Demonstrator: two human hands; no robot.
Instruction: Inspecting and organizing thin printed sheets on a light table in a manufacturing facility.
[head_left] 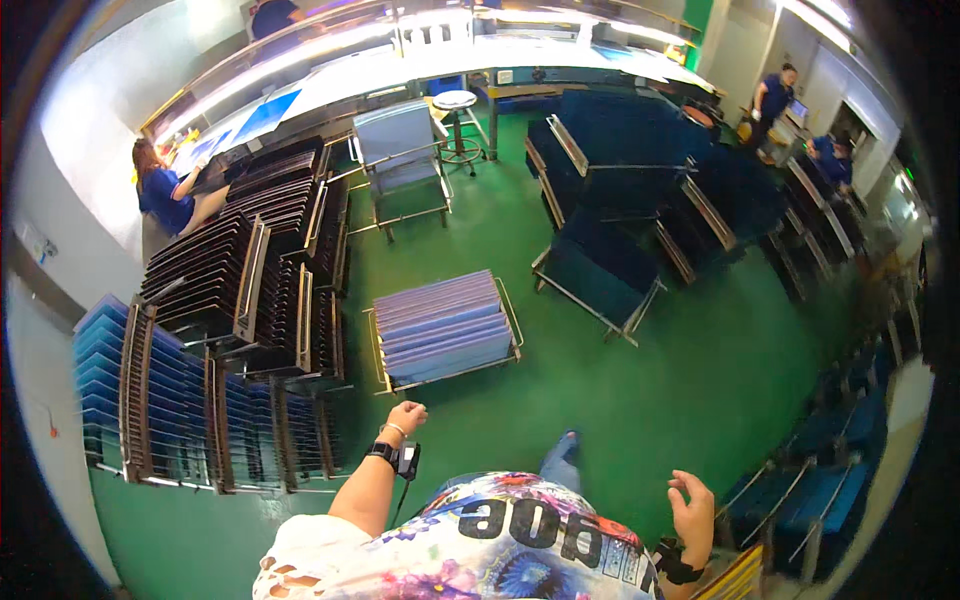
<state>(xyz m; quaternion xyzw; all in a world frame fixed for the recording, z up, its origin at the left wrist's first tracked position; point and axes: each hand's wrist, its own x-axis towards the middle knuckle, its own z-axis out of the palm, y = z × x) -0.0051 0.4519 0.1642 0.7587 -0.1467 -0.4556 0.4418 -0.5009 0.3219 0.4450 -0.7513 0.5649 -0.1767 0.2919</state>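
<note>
My left hand [406, 417], with a bracelet and a black strapped device on its wrist, is loosely curled with nothing seen in it. Just beyond it on the floor stands a metal rack [440, 335] holding several pale violet-blue panels upright in rows. My right hand [692, 508] hangs at my right side, fingers bent and apart, holding nothing. A black band circles that wrist. Neither hand touches a rack. One of my feet [565, 450] shows on the green floor, between the two hands.
Slotted racks of dark panels [215, 280] and blue panels [110, 340] crowd the left. Dark panel racks [610, 260] stand ahead right, blue ones [830, 500] at near right. A stool [455, 100] stands by the lit bench [350, 75]. People sit left [165, 190] and stand far right [772, 100].
</note>
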